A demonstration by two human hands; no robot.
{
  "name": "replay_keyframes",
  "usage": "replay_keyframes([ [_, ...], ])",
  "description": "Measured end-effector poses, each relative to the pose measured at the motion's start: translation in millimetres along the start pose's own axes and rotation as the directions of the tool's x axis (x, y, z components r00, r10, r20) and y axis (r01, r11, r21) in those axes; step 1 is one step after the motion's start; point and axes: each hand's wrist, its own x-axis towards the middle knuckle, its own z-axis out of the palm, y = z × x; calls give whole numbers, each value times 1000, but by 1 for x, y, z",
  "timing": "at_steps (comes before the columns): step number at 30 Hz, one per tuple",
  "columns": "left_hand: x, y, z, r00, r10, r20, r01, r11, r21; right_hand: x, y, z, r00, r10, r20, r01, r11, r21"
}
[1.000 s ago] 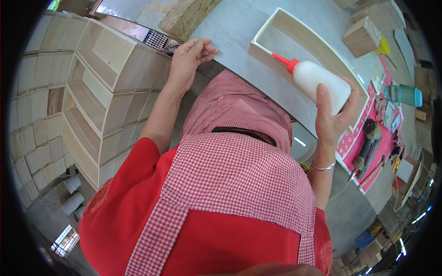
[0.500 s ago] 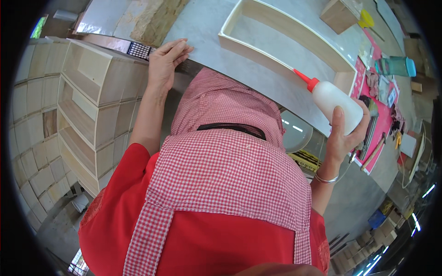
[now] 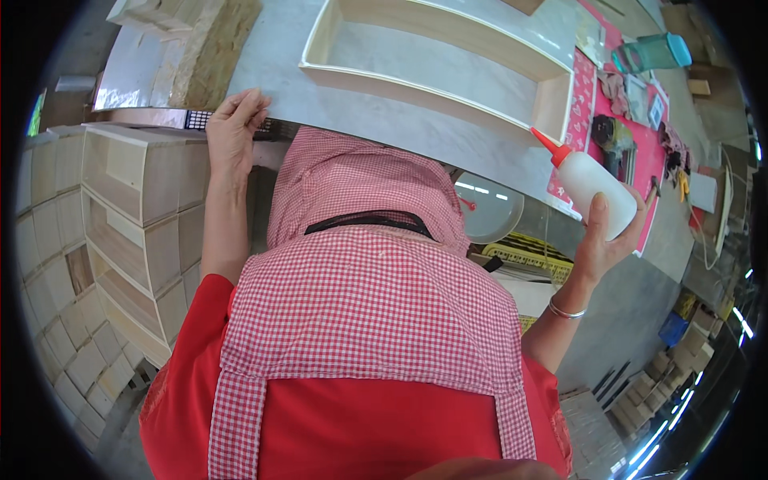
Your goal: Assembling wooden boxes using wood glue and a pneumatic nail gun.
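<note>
Wooden frame (image 3: 420, 102) looks mostly beaded, maybe one corner to go — right hand (image 3: 606, 244) clamped on the bottle (image 3: 594, 192), left hand (image 3: 232, 134) fingers together.

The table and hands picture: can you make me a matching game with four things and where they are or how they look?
Things:
1. Squeeze bottle
2. Wooden frame
3. Left hand
4. Jar

Places and looks:
A. By the table edge, fingers curled
B. See-through blue-green with a blue lid
C. White with a red tip, held in the right hand
D. Long and pale, lying on the table

Pairs: 1-C, 2-D, 3-A, 4-B
</note>
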Motion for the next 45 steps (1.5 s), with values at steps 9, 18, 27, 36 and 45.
replay_keyframes([
  [9, 7, -1, -5, 999, -3, 53, 1, 1000, 29, -1, 17, -26, 996, -3, -84, -8, 993, -120],
  [18, 2, 8, 4, 1000, -21, -21, 21, 999, -38, 6, 23, -12, 967, 200, -159, -190, 979, 71],
  [27, 0, 7, 4, 998, 10, -60, -19, 988, -150, 91, 91, 74, 953, 74, -292, -87, 996, -31],
  [36, 41, -9, -91, 998, -15, -57, 15, 1000, 10, 168, 162, 149, 981, -132, -139, 54, 887, -459],
  [45, 24, 6, -14, 998, 63, 17, -66, 969, 238, 18, 116, -27, 825, 79, -560, -222, 956, -193],
])
